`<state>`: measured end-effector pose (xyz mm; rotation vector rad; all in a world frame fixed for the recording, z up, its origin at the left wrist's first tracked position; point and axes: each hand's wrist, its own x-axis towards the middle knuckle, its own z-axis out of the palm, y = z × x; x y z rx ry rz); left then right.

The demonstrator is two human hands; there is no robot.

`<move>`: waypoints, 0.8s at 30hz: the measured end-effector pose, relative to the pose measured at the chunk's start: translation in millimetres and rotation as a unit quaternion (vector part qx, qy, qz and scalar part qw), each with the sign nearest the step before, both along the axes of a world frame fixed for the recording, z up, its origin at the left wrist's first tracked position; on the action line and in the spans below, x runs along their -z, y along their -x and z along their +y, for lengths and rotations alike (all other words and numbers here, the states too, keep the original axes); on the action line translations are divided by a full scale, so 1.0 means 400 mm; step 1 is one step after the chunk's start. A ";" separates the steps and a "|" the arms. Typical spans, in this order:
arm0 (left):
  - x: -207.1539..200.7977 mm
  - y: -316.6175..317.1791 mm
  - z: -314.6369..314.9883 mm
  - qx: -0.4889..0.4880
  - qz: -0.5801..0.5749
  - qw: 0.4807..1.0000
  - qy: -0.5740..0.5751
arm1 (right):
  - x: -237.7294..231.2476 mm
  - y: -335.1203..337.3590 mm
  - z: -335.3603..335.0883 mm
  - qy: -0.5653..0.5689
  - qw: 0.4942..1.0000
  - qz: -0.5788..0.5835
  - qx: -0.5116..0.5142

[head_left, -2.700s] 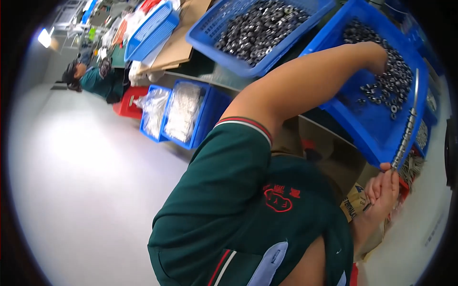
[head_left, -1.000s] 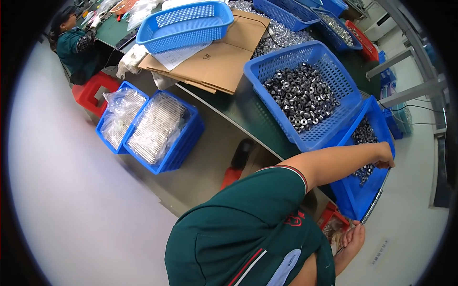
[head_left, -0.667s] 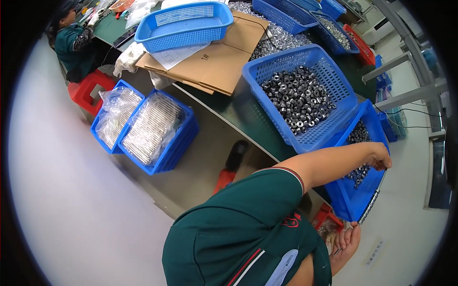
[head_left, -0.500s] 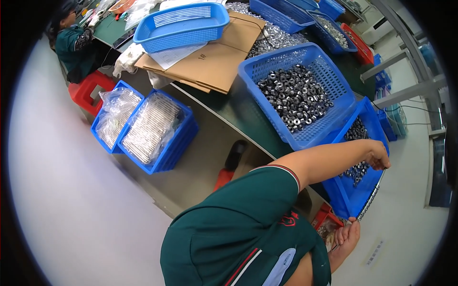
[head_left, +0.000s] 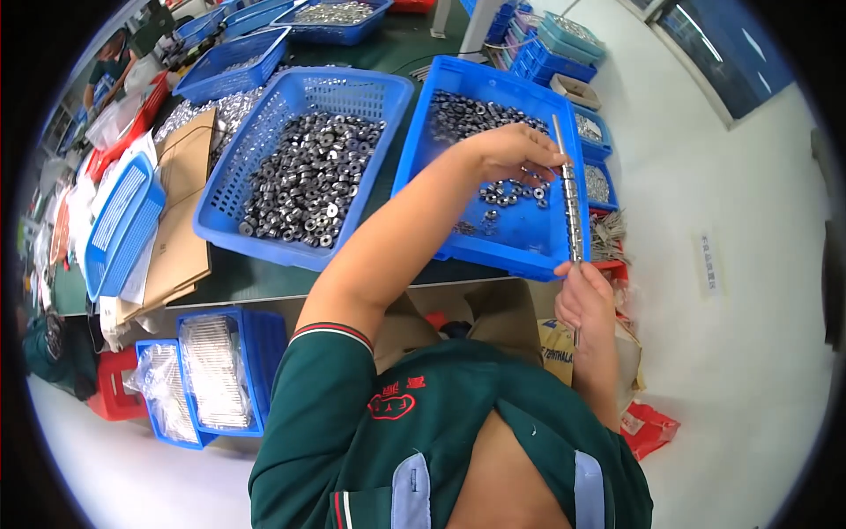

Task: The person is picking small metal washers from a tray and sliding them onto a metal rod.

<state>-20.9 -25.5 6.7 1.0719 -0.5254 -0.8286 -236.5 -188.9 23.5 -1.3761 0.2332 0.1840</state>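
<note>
Beside the right wall of the blue tray (head_left: 526,231): one thin metal rod (head_left: 557,132), long axis pointing away from the person, far end leaning slightly left; threaded rings (head_left: 572,216) packed along its middle, a short bare tip beyond them. Right hand (head_left: 586,298), nearer the body: closed round the rod just below the rings, a bit of shaft showing under the fist. Left hand (head_left: 526,152), farther out, nearer the bare tip: reaching across the tray from the left, fingers bent, fingertips at the upper end of the row. Loose rings (head_left: 476,115): in the tray, to the left of the rod, partly covered by the left hand and forearm. Hard to make out: whether the left fingers pinch a ring or only touch the row. Hidden: the stretch of rod inside the right fist. Not countable: the rings, too small and tightly set.
</note>
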 end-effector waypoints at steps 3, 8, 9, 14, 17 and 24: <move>0.001 -0.001 -0.002 0.000 -0.013 0.999 -0.032 | 0.019 0.004 -0.031 -0.012 1.000 0.002 -0.004; 0.042 -0.056 0.031 -0.231 -0.184 0.923 -0.247 | 0.048 0.008 -0.065 -0.013 1.000 0.017 -0.005; 0.061 -0.063 0.033 -0.252 -0.212 0.905 -0.270 | 0.049 0.009 -0.072 -0.016 1.000 0.020 -0.005; 0.128 -0.076 0.023 -0.178 -0.461 0.748 -0.444 | 0.071 0.009 -0.101 -0.046 0.998 0.040 -0.014; 0.140 -0.066 0.015 -0.120 -0.453 0.718 -0.514 | 0.072 0.006 -0.110 -0.046 0.998 0.038 -0.023; 0.115 -0.037 0.019 -0.052 -0.436 0.651 -0.620 | 0.079 0.003 -0.135 -0.083 0.993 0.060 -0.054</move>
